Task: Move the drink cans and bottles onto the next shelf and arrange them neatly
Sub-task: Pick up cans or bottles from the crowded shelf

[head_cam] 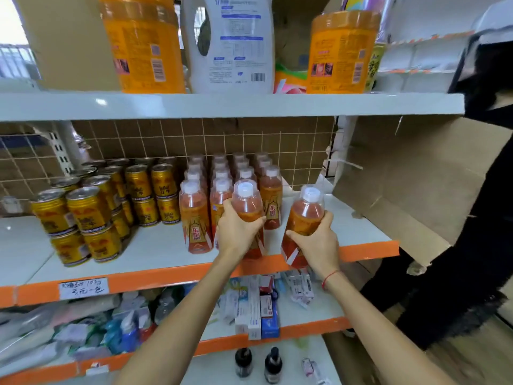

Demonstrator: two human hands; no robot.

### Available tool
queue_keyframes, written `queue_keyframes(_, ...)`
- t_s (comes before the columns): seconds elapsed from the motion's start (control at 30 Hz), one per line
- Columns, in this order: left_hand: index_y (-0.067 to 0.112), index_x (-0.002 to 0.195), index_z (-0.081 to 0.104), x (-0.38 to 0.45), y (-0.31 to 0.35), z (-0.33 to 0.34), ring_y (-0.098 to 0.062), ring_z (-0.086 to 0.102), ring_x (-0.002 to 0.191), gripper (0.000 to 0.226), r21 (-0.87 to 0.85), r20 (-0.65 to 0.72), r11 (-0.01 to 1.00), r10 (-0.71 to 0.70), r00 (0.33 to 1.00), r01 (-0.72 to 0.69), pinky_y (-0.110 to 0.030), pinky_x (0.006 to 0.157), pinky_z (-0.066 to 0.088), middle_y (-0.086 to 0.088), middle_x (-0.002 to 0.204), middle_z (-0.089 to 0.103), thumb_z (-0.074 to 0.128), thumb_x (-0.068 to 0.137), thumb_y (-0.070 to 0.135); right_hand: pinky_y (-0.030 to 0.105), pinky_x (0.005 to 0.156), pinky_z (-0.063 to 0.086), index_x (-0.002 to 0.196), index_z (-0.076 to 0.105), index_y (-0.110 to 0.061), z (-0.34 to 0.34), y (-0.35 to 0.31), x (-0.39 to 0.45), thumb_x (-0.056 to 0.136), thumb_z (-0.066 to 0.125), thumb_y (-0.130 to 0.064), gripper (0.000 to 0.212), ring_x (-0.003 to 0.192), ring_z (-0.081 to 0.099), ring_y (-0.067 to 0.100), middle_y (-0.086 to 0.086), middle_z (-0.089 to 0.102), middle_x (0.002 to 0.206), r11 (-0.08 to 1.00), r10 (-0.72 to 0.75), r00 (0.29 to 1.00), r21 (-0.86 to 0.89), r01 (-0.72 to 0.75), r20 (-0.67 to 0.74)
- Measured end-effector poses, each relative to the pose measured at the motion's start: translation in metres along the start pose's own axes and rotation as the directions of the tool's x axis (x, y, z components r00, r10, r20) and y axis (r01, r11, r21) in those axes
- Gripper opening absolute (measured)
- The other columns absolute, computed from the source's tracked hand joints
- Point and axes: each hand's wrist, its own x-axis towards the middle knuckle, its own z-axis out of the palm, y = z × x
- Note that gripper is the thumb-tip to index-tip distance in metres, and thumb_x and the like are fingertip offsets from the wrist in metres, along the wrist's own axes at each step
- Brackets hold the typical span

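Observation:
On the middle shelf (155, 254) stand rows of orange drink bottles (194, 218) with white caps, several deep. To their left, gold drink cans (88, 209) are stacked two high. My left hand (236, 232) grips one orange bottle (247, 198) at the front of the rows, near the shelf's orange edge. My right hand (316, 243) holds a second orange bottle (305, 212), tilted slightly, to the right of the rows at the shelf's front edge.
The shelf above (222, 105) carries orange tubs and a white detergent jug (230, 43). Below, a shelf holds boxes and packets (258, 309). A flattened cardboard sheet (416, 176) leans at the right. A person in black (472, 218) stands at the far right.

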Motion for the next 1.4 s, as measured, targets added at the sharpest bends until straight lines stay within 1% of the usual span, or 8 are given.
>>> queue_keyframes(0.1,0.015,0.129,0.034,0.003,0.005,0.009,-0.028,0.065,0.091,0.083,0.032,-0.032,0.999,-0.009,0.999,0.010,-0.039,0.076,0.054,-0.010,0.104,0.066,0.079,0.068,0.048,0.036,0.074,0.050,0.117,0.034,-0.019,0.004,0.003,0.017,0.070,0.078,-0.041,0.069,0.090,0.061,0.027,0.001,0.057,0.099,0.999,-0.006,0.998,-0.038,0.009,0.061)
queue_keyframes(0.3,0.015,0.124,0.039,0.007,0.007,0.027,-0.026,0.061,0.105,0.075,0.050,-0.098,0.998,-0.039,0.994,0.044,-0.035,0.087,0.051,-0.006,0.115,0.063,0.080,0.069,0.043,0.031,0.068,0.047,0.116,0.033,-0.018,0.018,0.010,0.045,0.070,0.079,-0.040,0.069,0.091,0.063,0.031,0.010,0.063,0.109,0.997,-0.049,0.991,-0.052,0.056,0.128)
queue_keyframes(0.43,0.015,0.123,0.039,0.009,0.002,0.036,-0.026,0.062,0.104,0.073,0.072,-0.100,0.996,-0.052,0.994,0.059,-0.040,0.087,0.052,-0.006,0.115,0.063,0.080,0.069,0.043,0.039,0.071,0.053,0.119,0.033,-0.018,0.030,0.011,0.055,0.069,0.079,-0.042,0.072,0.091,0.063,0.032,0.011,0.063,0.109,0.997,-0.042,0.988,-0.057,0.051,0.147)
queue_keyframes(0.83,0.015,0.127,0.036,0.016,-0.012,0.044,-0.027,0.061,0.107,0.076,0.145,-0.074,0.989,-0.009,0.997,0.020,-0.040,0.086,0.051,-0.006,0.120,0.060,0.076,0.072,0.048,0.043,0.080,0.054,0.125,0.029,-0.019,0.046,0.022,0.061,0.071,0.076,-0.046,0.076,0.101,0.062,0.032,0.010,0.060,0.118,0.989,-0.087,0.977,-0.098,0.107,0.194)
queue_keyframes(1.0,0.018,0.145,0.020,0.017,-0.015,0.028,-0.022,0.050,0.124,0.091,0.146,0.042,0.978,0.142,0.989,-0.147,-0.034,0.097,0.044,-0.003,0.141,0.045,0.076,0.076,0.039,0.035,0.091,0.049,0.134,0.027,-0.017,0.033,0.032,0.070,0.073,0.079,-0.027,0.081,0.114,0.056,0.025,0.006,0.053,0.131,0.983,-0.182,0.921,0.065,0.170,0.343)
queue_keyframes(1.1,0.018,0.148,0.018,0.026,-0.012,0.003,-0.020,0.045,0.129,0.091,0.200,0.128,0.936,0.269,0.955,-0.290,-0.030,0.101,0.040,-0.001,0.149,0.037,0.074,0.079,0.035,0.034,0.100,0.045,0.140,0.021,-0.017,0.021,0.037,0.079,0.073,0.080,-0.021,0.089,0.122,0.051,0.023,0.005,0.046,0.138,0.980,-0.196,0.861,0.055,0.193,0.470)
queue_keyframes(1.27,0.017,0.147,0.024,0.049,0.007,-0.033,-0.017,0.046,0.129,0.083,0.350,0.279,0.781,0.440,0.854,-0.517,-0.031,0.102,0.042,-0.002,0.149,0.037,0.072,0.081,0.034,0.031,0.102,0.040,0.141,0.019,-0.019,0.010,0.037,0.091,0.070,0.081,-0.011,0.095,0.126,0.047,0.022,0.004,0.041,0.143,0.974,-0.196,0.785,0.025,0.224,0.588)
queue_keyframes(1.4,0.019,0.149,0.017,0.069,0.026,-0.037,-0.023,0.043,0.129,0.098,0.440,0.514,0.641,0.394,0.762,-0.629,-0.035,0.099,0.042,-0.007,0.149,0.033,0.077,0.074,0.042,0.033,0.106,0.039,0.143,0.017,-0.018,0.013,0.034,0.099,0.068,0.081,-0.007,0.100,0.129,0.043,0.021,0.005,0.041,0.143,0.977,-0.196,0.764,0.050,0.209,0.615)
